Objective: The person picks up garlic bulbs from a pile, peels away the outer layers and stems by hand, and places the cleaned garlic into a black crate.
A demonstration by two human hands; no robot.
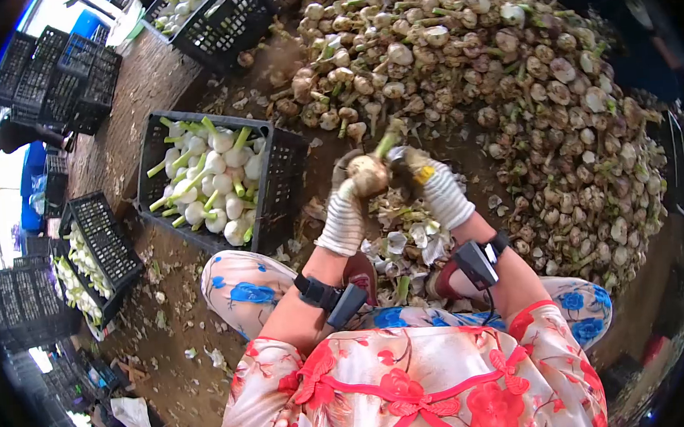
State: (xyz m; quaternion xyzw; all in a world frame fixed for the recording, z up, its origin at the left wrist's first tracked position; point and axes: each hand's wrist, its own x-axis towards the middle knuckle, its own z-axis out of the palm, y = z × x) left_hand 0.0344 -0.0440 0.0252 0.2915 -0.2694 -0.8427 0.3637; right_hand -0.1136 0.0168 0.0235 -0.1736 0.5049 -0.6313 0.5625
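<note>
A brownish garlic bulb [369,175] with a green stem pointing up and away is held in front of me. My left hand [342,194], in a striped white glove with a dark palm, has its fingers wrapped round the bulb's left side. Close against the bulb's right side is my right hand [427,177], gloved the same way, with a yellow patch near the fingers. Its fingers are curled in beside the stem; what they hold is hidden. Loose garlic skins [407,241] lie on the ground below both hands.
A big heap of unpeeled garlic [442,56] spreads ahead and to the right. On the left, a black crate [280,178] holds cleaned white bulbs. Further crates of garlic stand at the upper left [226,27] and far left [110,238], with stacked crates [51,79] behind.
</note>
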